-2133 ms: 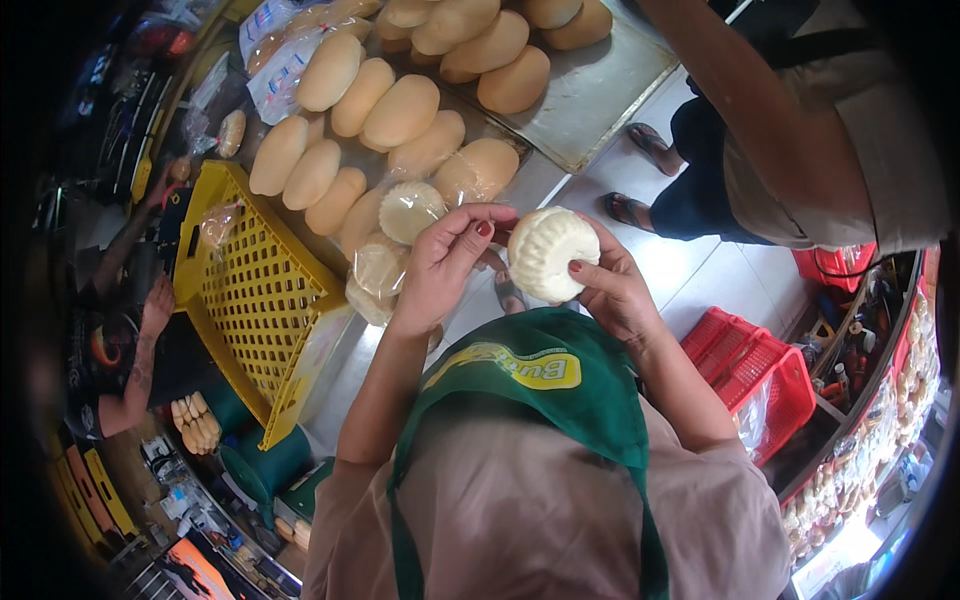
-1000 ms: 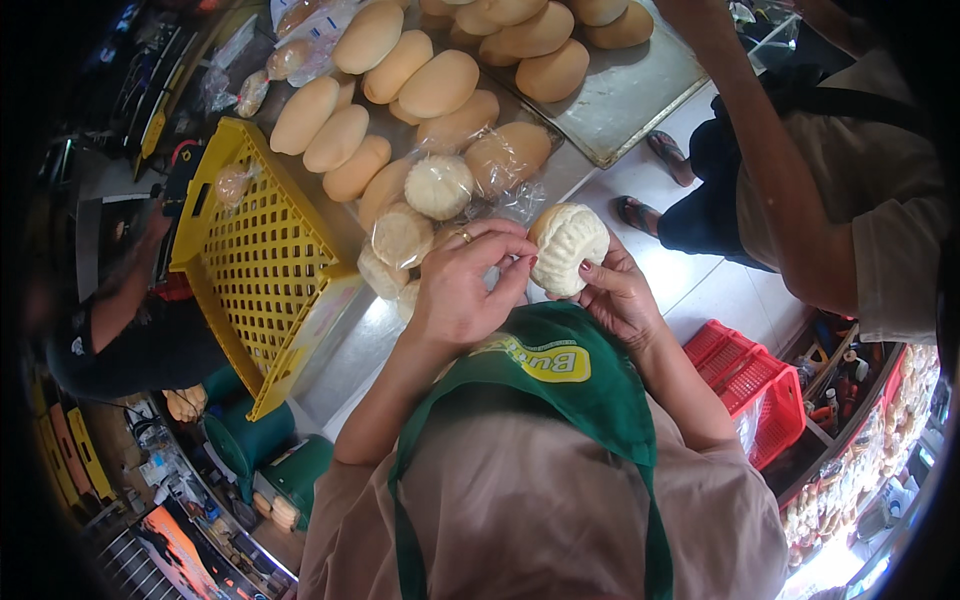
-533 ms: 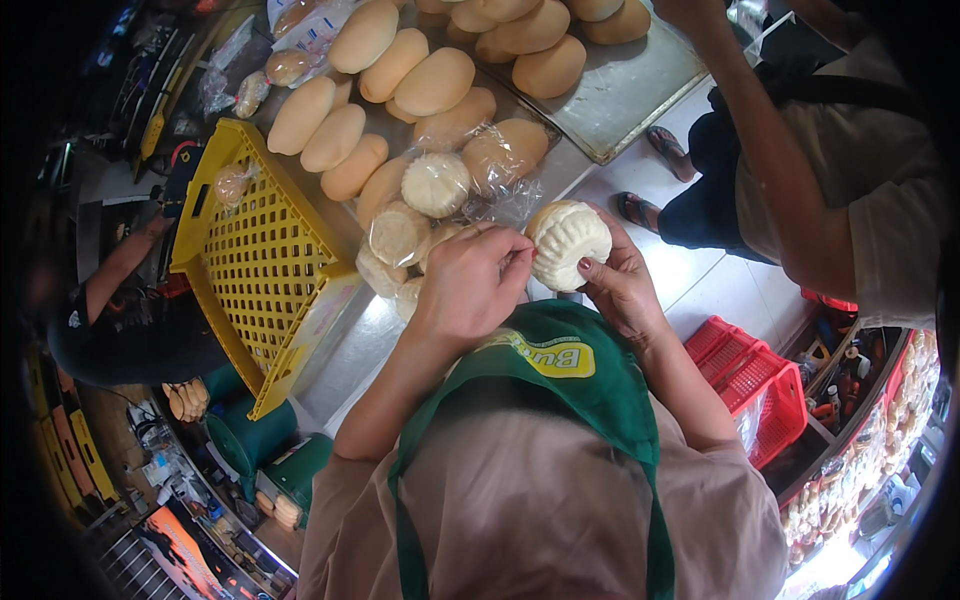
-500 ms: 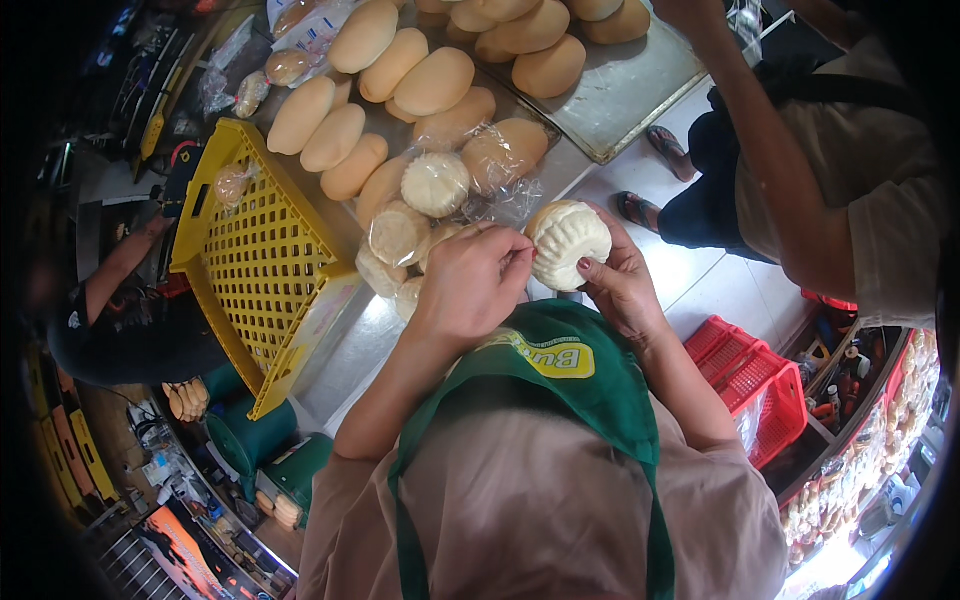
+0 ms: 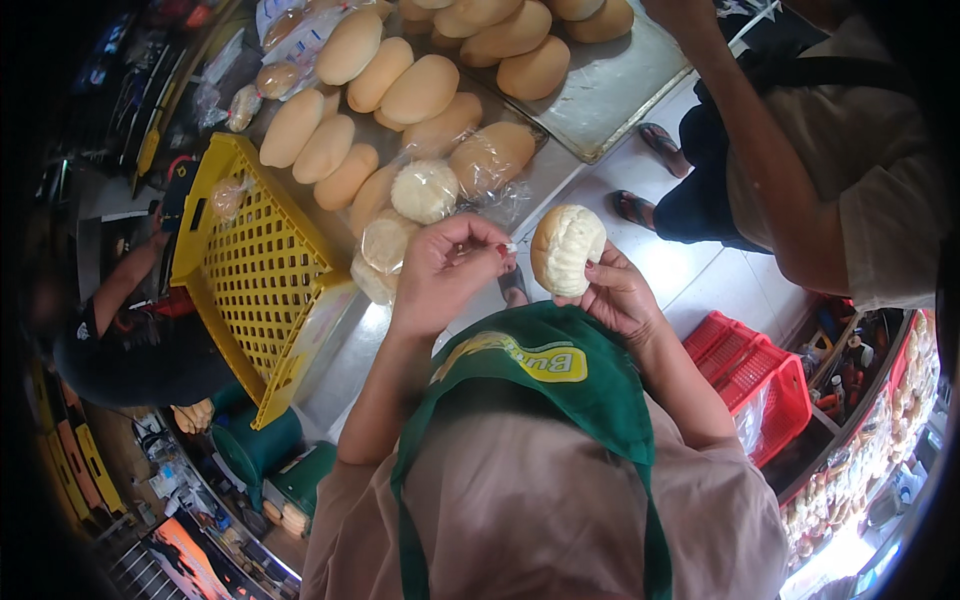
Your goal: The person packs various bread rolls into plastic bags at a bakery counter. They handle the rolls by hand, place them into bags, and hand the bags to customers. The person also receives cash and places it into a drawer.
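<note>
A steel tabletop [image 5: 560, 165] is seen ahead, with a metal tray [image 5: 620, 85] of long golden loaves at its far right edge and more loaves [image 5: 325, 150] laid in rows across its middle. A yellow plastic crate [image 5: 255, 280] is propped tilted against the left edge. Bagged round buns [image 5: 425, 190] are gathered near the front edge. Held above that edge, clear of the tabletop, is a round white bun [image 5: 567, 248], cradled from below and behind by the right hand [image 5: 620, 298], whose fingers are curled about it. The fingers of the left hand [image 5: 440, 275] are pinched together on a small pale scrap, too small to identify, just beside the bun. The bun is judged light, soft and easily dented; it is best supported broadly around its sides, not squeezed.
</note>
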`<state>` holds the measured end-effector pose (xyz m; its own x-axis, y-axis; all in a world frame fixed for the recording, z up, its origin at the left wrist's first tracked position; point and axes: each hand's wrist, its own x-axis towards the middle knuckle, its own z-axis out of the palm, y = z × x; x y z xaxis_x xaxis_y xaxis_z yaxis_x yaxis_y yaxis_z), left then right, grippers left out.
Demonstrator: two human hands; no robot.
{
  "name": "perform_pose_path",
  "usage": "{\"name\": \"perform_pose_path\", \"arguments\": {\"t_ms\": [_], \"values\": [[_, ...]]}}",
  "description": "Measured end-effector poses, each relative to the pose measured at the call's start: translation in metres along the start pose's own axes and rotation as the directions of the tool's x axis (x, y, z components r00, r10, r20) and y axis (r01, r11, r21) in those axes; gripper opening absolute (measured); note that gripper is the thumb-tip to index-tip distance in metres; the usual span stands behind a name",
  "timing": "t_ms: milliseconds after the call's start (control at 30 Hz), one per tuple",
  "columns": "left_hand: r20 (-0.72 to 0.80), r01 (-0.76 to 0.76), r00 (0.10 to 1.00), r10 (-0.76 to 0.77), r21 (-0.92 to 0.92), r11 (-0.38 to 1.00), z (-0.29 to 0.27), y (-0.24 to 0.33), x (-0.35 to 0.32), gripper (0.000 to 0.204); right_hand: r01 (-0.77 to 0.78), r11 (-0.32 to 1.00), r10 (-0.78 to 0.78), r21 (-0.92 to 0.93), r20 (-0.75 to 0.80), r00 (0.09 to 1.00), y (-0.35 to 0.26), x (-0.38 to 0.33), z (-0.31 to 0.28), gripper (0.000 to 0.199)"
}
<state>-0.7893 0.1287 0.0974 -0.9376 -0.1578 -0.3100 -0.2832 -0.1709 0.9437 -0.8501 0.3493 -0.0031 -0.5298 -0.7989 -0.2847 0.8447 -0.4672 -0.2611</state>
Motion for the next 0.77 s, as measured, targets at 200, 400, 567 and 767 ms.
{"name": "perform_pose_path", "arguments": {"t_ms": [200,400,567,767], "values": [[0.000,0.045,0.999,-0.049,0.381,0.924,-0.002,-0.028,0.000,0.007,-0.112,0.965,0.068,0.237,0.188,0.980,-0.001,0.004,-0.014,0.060],[0.060,0.009,0.996,-0.069,0.688,0.726,-0.003,-0.053,0.000,0.007,-0.109,0.958,0.074,0.265,0.141,0.987,-0.001,0.002,-0.017,0.059],[0.076,-0.047,0.996,-0.037,0.858,0.511,-0.007,-0.053,0.000,0.019,-0.123,0.959,0.089,0.256,0.141,0.986,0.000,0.003,-0.016,0.053],[0.126,-0.019,0.992,-0.016,0.271,0.962,0.005,-0.062,-0.010,0.078,0.039,0.983,-0.063,-0.177,-0.130,0.990,0.008,0.002,0.007,0.059]]}}
